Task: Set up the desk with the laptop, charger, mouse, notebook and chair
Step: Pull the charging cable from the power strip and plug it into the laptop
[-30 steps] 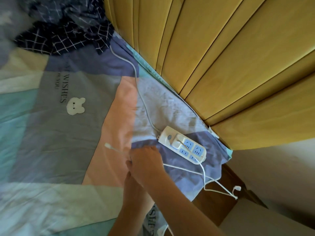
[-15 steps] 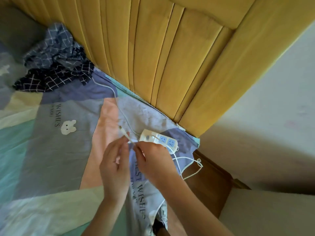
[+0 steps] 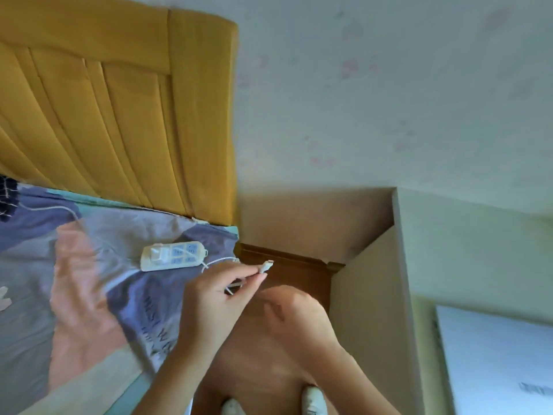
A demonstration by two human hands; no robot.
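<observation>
A white power strip lies on the patchwork bedsheet near the bed's corner, with a white charger plugged into it. A thin white charger cable runs from it to my left hand, which pinches the cable just behind its white connector tip. The tip sticks out over the wooden bedside cabinet. My right hand is curled below and to the right of the left hand; I cannot tell whether anything is in it. Laptop, mouse, notebook and chair are out of view.
A yellow padded headboard stands behind the bed. A pale wall fills the upper right. A light cabinet side rises beside the wooden floor. A pale flat surface is at the right edge. White shoes show at the bottom.
My view has swung right, off the bed. My left hand moved right with the cable end, off the sheet and over the cabinet. My right hand moved away from the power strip.
</observation>
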